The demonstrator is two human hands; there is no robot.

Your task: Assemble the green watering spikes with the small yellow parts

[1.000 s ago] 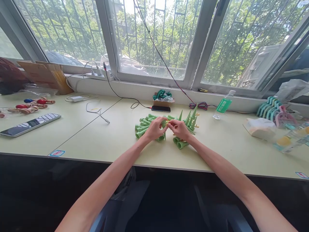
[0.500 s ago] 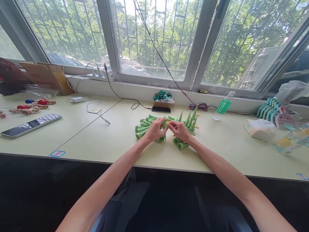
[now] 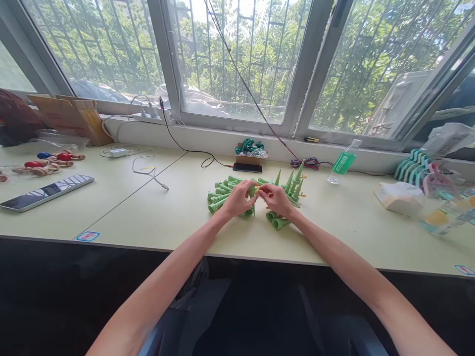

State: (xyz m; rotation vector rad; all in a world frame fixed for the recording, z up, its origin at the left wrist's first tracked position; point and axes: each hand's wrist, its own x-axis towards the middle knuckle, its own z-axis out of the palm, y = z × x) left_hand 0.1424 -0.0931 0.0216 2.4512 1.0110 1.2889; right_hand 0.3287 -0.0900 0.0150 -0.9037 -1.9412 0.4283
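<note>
Over the table's middle, my left hand is closed around a green cone whose tip points down. Facing it, my right hand pinches a small yellowish piece against the cone; the fingers hide most of it. Left of my hands lies a pile of hollow green cones. Beyond my right hand, several pointed green cones stand upright with yellowish bits sticking out beside them. Two hollow green tubes lie just under my right wrist.
Behind the cones are a black phone and a small box with green wrapping. A water bottle stands back right, near a tissue pack and hangers. To the left lie a cable and a long dark-screened device.
Almost nothing differs. Both hands stay together at the same spot, with only a very slight shift of the right fingers.
</note>
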